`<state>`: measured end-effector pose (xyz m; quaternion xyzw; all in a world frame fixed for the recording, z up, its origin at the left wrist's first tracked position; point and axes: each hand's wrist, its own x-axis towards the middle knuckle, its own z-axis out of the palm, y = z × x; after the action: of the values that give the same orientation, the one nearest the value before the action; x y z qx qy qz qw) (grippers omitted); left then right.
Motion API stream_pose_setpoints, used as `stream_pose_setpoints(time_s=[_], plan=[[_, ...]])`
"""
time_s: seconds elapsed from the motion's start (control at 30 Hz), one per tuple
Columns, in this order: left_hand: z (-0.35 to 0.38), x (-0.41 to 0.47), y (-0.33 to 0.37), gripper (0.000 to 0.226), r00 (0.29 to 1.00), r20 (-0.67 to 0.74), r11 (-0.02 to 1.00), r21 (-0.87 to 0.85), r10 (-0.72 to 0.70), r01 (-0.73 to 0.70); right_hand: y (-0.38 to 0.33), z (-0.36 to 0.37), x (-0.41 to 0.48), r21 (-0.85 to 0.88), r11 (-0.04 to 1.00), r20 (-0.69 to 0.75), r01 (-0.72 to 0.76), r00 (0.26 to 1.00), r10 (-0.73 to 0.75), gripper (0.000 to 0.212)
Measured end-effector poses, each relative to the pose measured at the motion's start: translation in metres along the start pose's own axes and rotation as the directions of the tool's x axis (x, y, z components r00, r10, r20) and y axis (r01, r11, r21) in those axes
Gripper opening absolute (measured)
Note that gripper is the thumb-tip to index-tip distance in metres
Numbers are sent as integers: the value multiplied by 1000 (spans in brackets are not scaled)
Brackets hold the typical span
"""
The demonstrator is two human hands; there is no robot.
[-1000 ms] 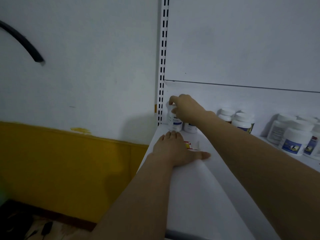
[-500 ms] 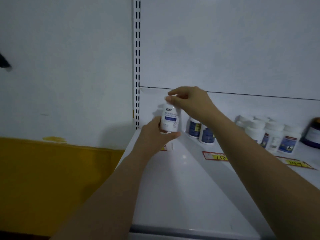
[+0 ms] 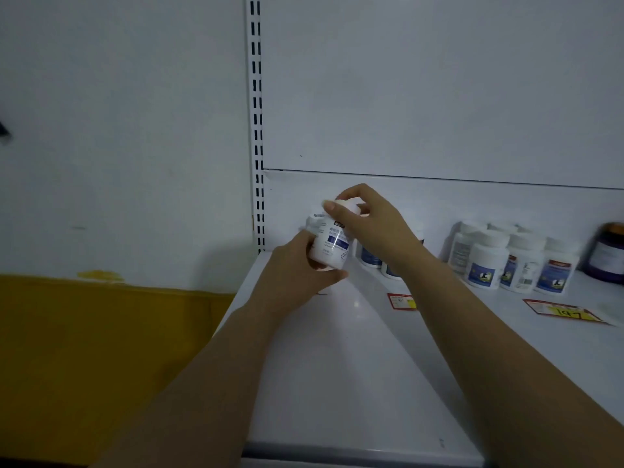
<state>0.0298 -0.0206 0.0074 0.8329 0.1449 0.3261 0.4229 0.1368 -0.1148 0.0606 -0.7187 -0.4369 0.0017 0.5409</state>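
A small white bottle (image 3: 330,244) with a blue band on its label is held tilted above the left end of the white shelf (image 3: 337,366). My left hand (image 3: 297,275) grips the bottle's lower body from below and the left. My right hand (image 3: 368,217) holds the white cap at the top, thumb and fingers curled over it.
Two bottles with blue labels (image 3: 371,258) stand behind my right wrist. Several white bottles (image 3: 506,261) stand further right, with a dark jar (image 3: 607,255) at the edge. Red and yellow price tags (image 3: 564,312) lie on the shelf. A slotted upright (image 3: 257,130) runs up the wall.
My right hand lifted the bottle off the back of the shelf. My left hand left the shelf surface and took hold of the bottle's lower body. The bottle now tilts.
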Motion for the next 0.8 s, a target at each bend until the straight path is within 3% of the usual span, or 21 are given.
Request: stream_pose_setpoints(time_s=[0.23, 0.33, 0.43, 0.53, 0.67, 0.8], plan=[[1, 6, 10, 42, 978, 204, 983, -160, -54, 87, 8, -15, 0, 366, 928, 112, -69, 993, 30, 25], [1, 6, 9, 35, 987, 152, 986, -148, -51, 73, 8, -9, -3, 310, 948, 143, -76, 989, 33, 27], [1, 5, 9, 43, 998, 53, 995, -95, -28, 33, 6, -2, -4, 222, 974, 72, -38, 997, 22, 31], [2, 5, 9, 40, 990, 128, 986, -149, -59, 78, 8, -5, -4, 279, 959, 33, -43, 999, 35, 34], [6, 4, 9, 34, 949, 294, 976, -143, -114, 161, 11, -11, -4, 392, 913, 145, -114, 988, 61, 24], [6, 3, 7, 36, 975, 202, 981, -149, -95, 126, 12, -6, -5, 392, 908, 178, -150, 980, 85, 26]])
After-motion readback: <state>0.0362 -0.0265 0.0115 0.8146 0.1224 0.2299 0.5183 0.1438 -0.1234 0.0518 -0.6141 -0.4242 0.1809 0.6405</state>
